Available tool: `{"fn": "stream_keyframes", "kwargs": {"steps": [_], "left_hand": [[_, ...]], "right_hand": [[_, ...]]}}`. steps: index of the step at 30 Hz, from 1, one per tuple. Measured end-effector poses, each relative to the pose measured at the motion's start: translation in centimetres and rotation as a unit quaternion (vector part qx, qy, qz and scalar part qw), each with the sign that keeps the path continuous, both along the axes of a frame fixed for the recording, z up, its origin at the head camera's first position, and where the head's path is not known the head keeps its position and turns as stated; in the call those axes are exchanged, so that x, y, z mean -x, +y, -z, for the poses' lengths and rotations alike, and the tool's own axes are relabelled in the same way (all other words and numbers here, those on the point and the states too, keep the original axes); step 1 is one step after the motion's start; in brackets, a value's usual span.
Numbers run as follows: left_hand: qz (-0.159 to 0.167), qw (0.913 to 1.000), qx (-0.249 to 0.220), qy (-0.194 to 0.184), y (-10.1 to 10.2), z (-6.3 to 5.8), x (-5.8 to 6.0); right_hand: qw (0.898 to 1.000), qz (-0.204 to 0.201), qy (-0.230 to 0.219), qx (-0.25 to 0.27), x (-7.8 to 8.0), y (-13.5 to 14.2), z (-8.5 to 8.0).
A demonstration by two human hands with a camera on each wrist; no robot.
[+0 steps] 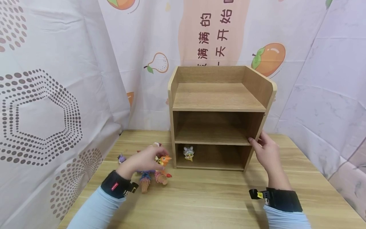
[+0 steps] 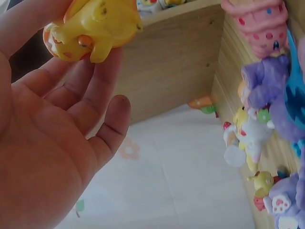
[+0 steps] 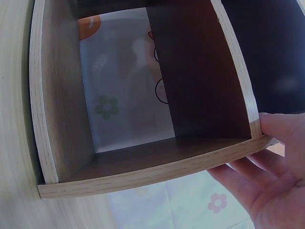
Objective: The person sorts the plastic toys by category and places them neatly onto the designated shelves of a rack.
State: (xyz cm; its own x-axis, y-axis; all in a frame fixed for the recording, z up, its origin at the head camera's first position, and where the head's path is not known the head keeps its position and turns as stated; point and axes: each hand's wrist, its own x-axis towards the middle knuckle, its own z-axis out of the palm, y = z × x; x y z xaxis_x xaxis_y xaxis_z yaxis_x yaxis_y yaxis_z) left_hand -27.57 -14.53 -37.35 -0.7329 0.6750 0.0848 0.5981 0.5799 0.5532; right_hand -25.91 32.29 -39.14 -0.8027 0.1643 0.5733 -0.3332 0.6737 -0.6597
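My left hand [image 1: 144,160] pinches a small yellow-and-orange toy figurine [image 2: 100,28] between thumb and fingers, just left of a wooden shelf [image 1: 219,142]. Beneath and around that hand is a cluster of toy figurines, among them one with a brown cone-shaped base [image 1: 145,185] and a purple one [image 1: 121,158]. On the far side, my right hand [image 1: 268,152] grips the shelf's right side panel. Its thumb lies at the front edge by the middle board, and its fingers reach round the outside in the right wrist view. One grey-and-yellow figurine [image 1: 188,153] stands at the left of the bottom compartment.
The shelf rests on a wood-grain table [image 1: 200,203], with an open top tray [image 1: 218,95] and two compartments below. Printed cloth [image 1: 148,31] hangs behind and on both sides.
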Motion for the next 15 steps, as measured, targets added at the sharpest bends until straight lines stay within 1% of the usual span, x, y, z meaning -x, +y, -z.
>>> {"fn": "stream_keyframes", "kwargs": {"steps": [6,12,15], "left_hand": [[0.009,0.9999,-0.004,0.004,0.9,0.5,-0.4],[0.018,0.9996,-0.019,-0.010,2.2,0.9,-0.7],[0.023,0.9994,-0.022,-0.010,2.9,1.1,-0.8]], "right_hand": [[1.000,0.003,0.004,0.002,0.0,0.0,0.0],[1.000,0.005,-0.005,-0.001,-0.1,-0.1,-0.1],[1.000,0.004,-0.010,-0.003,-0.1,0.0,-0.1]]}}
